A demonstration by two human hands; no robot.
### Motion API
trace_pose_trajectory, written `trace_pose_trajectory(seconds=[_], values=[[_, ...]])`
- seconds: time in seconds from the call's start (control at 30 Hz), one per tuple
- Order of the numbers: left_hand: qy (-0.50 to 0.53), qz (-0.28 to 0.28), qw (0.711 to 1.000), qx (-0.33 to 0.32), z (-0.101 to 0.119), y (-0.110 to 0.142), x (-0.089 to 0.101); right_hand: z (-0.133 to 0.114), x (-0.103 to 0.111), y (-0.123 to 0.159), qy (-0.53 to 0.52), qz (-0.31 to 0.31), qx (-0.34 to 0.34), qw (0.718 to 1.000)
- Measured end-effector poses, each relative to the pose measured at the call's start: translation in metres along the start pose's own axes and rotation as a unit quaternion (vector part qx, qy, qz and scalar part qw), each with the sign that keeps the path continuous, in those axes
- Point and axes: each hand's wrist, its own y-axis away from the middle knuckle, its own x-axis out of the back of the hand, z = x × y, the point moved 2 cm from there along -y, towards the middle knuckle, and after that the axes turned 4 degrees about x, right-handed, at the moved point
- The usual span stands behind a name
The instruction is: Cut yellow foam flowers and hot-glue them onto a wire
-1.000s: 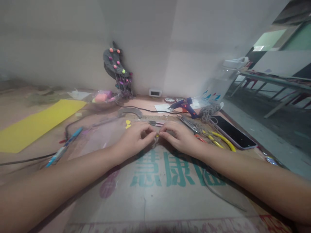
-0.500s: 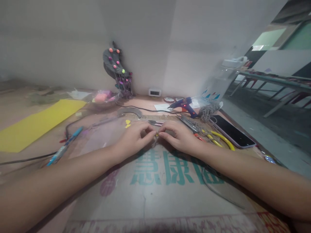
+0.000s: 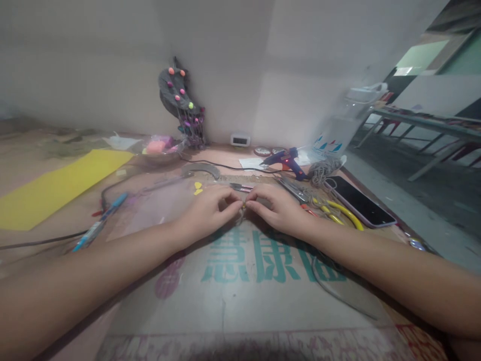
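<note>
My left hand (image 3: 210, 208) and my right hand (image 3: 276, 206) meet fingertip to fingertip above the printed board. Both are closed in a pinch on a tiny yellow piece (image 3: 244, 204), mostly hidden by the fingers. A bit of grey string (image 3: 240, 216) hangs just below it. Two small yellow cut-outs (image 3: 198, 188) lie beyond my left hand. Behind the fingertips is a slim metal tool (image 3: 240, 187), partly covered. Beside my right hand rest scissors (image 3: 293, 191) and yellow-handled pliers (image 3: 347, 214).
A glue gun (image 3: 283, 161) with a lit red light stands at the back, near a grey yarn ball (image 3: 323, 171), a phone (image 3: 358, 201) and a clear bottle (image 3: 340, 123). Leftward lie a yellow sheet (image 3: 63, 188) and a blue pen (image 3: 99, 223). A grey crescent ornament (image 3: 176, 93) leans on the wall.
My fingertips keep the same pinch with hardly any movement. The whole view has shifted slightly.
</note>
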Motion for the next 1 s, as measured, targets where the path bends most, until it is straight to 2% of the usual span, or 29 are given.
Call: trace_pose_trajectory(seconds=[0.23,1.0], values=[[-0.012,-0.005,1.000,-0.005,0.0000,0.0002,-0.0007,-0.0006,0.0013,0.0006,0.006,0.019,-0.002,1.000],[-0.003,0.008,1.000,-0.004,-0.0030,0.0003,-0.0010,0.0005,0.0003,0.0003,0.001,0.010,0.003,1.000]])
